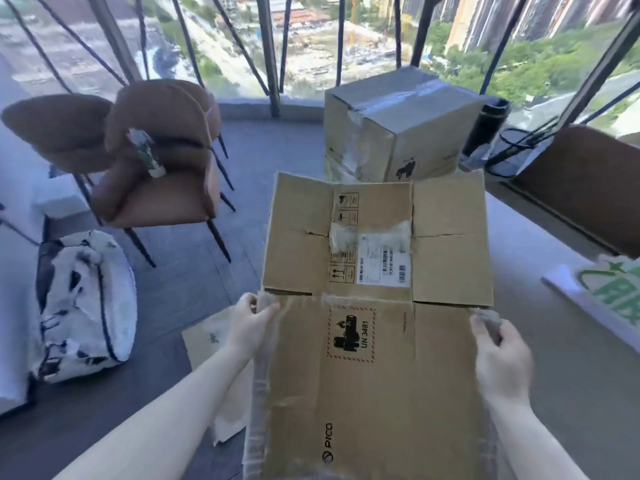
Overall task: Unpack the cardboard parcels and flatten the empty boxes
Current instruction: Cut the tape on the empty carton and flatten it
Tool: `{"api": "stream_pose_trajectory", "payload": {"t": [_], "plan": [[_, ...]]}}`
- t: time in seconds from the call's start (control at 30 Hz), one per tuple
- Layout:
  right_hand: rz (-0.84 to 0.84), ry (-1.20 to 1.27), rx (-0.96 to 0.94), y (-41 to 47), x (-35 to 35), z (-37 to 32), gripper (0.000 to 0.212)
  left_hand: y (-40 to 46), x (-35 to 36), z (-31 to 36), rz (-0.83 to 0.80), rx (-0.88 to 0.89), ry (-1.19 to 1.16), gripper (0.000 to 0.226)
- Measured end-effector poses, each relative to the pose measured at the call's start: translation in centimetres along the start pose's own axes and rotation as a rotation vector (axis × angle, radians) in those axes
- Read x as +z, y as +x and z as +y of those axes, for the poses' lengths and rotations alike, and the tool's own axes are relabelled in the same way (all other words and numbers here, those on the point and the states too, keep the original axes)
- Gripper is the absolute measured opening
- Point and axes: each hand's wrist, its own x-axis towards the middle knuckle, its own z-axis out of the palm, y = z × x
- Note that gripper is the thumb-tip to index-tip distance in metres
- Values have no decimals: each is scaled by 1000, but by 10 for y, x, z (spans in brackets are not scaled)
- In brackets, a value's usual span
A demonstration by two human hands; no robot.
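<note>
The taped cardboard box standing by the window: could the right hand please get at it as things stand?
Probably not yet: the right hand grips the flattened cardboard box, which lies between it and the taped cardboard box.

Both hands, left and right, pinch the side edges of a flattened box; a taped box stands beyond.

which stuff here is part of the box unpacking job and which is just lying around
Part of the job:
- flattened box, gripped at its edges by the left hand and right hand
- taped parcel behind it, still sealed
- cardboard piece on the floor

Just lying about:
- brown chairs
- black-and-white cushion
- black bottle
- green-printed bag
</note>
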Motion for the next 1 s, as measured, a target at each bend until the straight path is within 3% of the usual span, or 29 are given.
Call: {"api": "stream_pose_trajectory", "payload": {"t": [0.3,0.57,0.77,1.0], "plan": [[-355,-19,-143,-54,247,-93,18,51,-214,-103,321,-191,-143,19],[-522,-154,-99,-66,413,-105,31,106,-284,-166,507,-359,-146,22],[-638,-224,-102,-47,519,-58,32,169,-286,-222,577,-444,-40,26],[-679,-340,-41,-27,627,76,32,250,-254,-345,539,-554,33,27]]}}
